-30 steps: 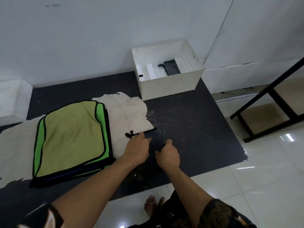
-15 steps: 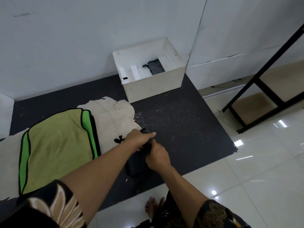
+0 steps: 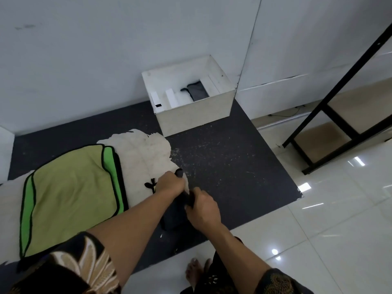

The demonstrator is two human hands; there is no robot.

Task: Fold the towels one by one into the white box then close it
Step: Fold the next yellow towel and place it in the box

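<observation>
dark towel (image 3: 172,217): at 6 o'clock, part folded, low on the black mat (image 3: 229,166), under both hands
left hand (image 3: 169,184): fingers curled over the towel's far edge, clamped on the cloth
right hand (image 3: 202,206): pinched the near fold, closed on the cloth
handling: likely light, soft and floppy, not fragile; would sag open if lifted by one corner
where to hold: folded edge, layers pinched together, both hands
white box (image 3: 195,117): at 12 o'clock, open, one folded towel (image 3: 198,91) inside
green towels (image 3: 70,194): at 9 o'clock on the cream cloth (image 3: 146,153), not yet folded in

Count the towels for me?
4: dark towel held by left hand and right hand; olive towel atop green towel, left; grey towel in box. More may hide beneath.
</observation>
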